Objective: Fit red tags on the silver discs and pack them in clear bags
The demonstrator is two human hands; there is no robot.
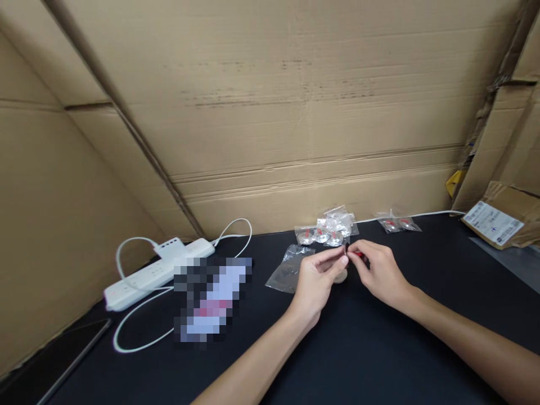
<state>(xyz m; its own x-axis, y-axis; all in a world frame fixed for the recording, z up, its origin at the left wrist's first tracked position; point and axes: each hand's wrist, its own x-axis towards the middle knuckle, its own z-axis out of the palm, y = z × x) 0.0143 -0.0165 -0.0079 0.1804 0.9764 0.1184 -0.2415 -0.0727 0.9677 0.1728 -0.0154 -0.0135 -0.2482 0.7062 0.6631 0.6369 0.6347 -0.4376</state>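
My left hand is closed in a pinch near the middle of the black table. A thin pale piece shows at its fingertips; what exactly it grips is too small to make out. Close against it, my right hand pinches a small red piece, mostly covered by the fingers. Below the left fingers a round beige disc is partly visible; whether it is held or lies on the table I cannot tell. Just behind the hands lie several small clear packets with round silvery things and red bits inside.
An opened clear plastic bag lies left of my hands. Further left are a white power strip, a looped white cable and a blurred-out item. More packets and a labelled cardboard box are at the right. Cardboard walls enclose the table.
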